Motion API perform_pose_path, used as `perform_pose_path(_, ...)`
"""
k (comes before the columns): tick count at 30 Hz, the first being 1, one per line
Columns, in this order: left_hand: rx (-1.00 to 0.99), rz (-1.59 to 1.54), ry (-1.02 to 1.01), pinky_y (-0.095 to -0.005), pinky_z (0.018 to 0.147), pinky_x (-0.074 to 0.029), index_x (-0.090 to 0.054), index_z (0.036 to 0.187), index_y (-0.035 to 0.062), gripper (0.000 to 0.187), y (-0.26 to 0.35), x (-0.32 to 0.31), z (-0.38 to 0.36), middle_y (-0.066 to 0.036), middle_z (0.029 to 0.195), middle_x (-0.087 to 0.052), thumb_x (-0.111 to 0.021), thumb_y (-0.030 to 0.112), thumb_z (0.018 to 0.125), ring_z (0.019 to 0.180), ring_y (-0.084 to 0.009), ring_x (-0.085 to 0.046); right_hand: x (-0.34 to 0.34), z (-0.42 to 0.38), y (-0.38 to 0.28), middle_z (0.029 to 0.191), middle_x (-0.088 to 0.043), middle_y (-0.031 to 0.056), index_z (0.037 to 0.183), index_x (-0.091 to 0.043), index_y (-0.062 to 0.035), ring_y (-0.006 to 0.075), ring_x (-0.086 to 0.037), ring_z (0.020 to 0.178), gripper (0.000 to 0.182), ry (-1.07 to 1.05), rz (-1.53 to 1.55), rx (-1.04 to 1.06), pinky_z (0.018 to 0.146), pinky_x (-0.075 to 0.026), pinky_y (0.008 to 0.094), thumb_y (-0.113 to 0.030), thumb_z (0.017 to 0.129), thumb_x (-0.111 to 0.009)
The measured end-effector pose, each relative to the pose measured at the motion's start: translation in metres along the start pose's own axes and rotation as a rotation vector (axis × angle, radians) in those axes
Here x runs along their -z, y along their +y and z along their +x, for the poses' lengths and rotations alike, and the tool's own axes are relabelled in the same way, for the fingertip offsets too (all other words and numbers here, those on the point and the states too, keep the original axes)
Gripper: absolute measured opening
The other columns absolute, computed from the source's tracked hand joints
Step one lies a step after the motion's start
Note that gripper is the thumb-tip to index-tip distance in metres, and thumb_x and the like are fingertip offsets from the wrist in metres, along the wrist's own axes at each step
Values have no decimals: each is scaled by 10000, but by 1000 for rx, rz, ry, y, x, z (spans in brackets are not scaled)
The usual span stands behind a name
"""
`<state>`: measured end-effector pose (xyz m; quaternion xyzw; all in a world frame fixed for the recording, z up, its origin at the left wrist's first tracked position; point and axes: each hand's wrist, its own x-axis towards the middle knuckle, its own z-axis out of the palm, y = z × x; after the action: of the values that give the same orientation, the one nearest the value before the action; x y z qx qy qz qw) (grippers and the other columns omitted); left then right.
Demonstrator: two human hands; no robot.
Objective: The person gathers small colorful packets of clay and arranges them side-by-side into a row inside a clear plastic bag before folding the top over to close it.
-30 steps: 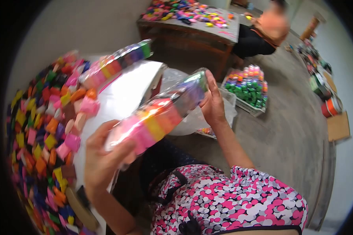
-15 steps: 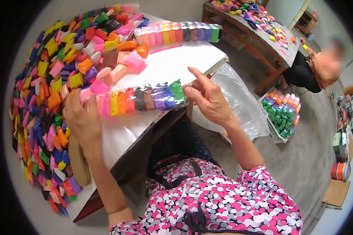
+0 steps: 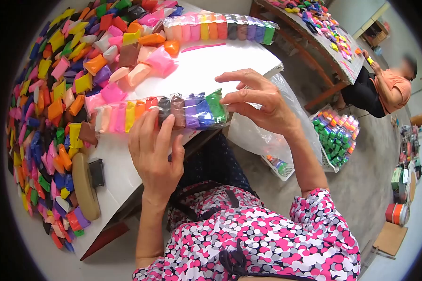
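Note:
A clear plastic sleeve (image 3: 145, 112) holding a row of colored clay packets lies along the near edge of the white tabletop (image 3: 206, 65). The row runs from pale pink and yellow through black and brown to blue and green. My left hand (image 3: 157, 164) rests its spread fingertips on the sleeve's near side, around the red, black and brown packets. At the green end, my right hand (image 3: 262, 103) pinches the sleeve's edge between thumb and a finger, its upper finger stretched out. A second filled sleeve (image 3: 220, 29) lies farther back, beside a thin pink strip (image 3: 203, 47).
A large heap of loose colored packets (image 3: 56, 110) covers the table's left side. A tan curved block (image 3: 86, 187) and a black object (image 3: 97, 173) lie near it. Right of the table are a clear plastic bag (image 3: 258, 131), a filled basket (image 3: 335, 140) and a seated person (image 3: 389, 89).
My left hand has moved right from the sleeve's left end to its middle. My right hand's fingers have come closer together at the green end. The view has shifted slightly.

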<state>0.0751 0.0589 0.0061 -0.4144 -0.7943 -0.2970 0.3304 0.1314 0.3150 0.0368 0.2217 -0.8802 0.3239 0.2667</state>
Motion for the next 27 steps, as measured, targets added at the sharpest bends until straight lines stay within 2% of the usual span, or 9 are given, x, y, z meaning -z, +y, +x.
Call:
perform_pose_path(3,-67,46,78,-431,943,-418,-651,1198,73,392,9,-3,-15,-127,1170,-585,-693,47,809,1058,-315,-549,-7,7,-6,1144,-650,75,870,-692,-87,256,-615,995,112,63,-53,89,811,-514,371,-68,776,-750)
perform_pose_path(7,-159,-4,31,-424,916,-440,-680,1164,74,339,17,-9,-13,-123,1127,-596,-693,84,825,1044,-313,-542,-12,9,-3,1008,-669,81,861,-657,-48,246,-624,926,107,149,-16,88,781,-509,356,-46,786,-734)
perform_pose_path(12,-168,-24,38,-418,909,-446,-678,1181,71,349,17,-16,-15,-130,1142,-594,-689,100,833,1044,-309,-542,-24,8,-6,891,-670,74,886,-634,-20,241,-624,877,103,246,41,10,783,-502,344,-25,810,-703)
perform_pose_path(21,-173,-6,43,-409,900,-441,-683,1190,94,369,16,-20,-19,-128,1155,-577,-690,93,821,1026,-295,-542,-8,10,-15,1028,-658,94,878,-650,-35,231,-598,952,152,54,15,73,802,-493,360,-21,748,-727)
perform_pose_path(24,-171,-3,43,-412,900,-436,-693,1183,109,367,18,-19,-18,-124,1150,-575,-688,94,817,1015,-291,-540,-10,15,-12,963,-669,87,857,-645,-24,229,-615,894,132,89,-39,144,801,-494,361,-20,753,-727)
perform_pose_path(27,-167,-6,39,-416,896,-434,-699,1176,114,363,17,-20,-17,-123,1138,-577,-686,94,813,1006,-292,-542,-18,18,-7,884,-675,78,837,-636,-15,213,-632,813,90,190,79,30,717,-512,331,-11,786,-710)
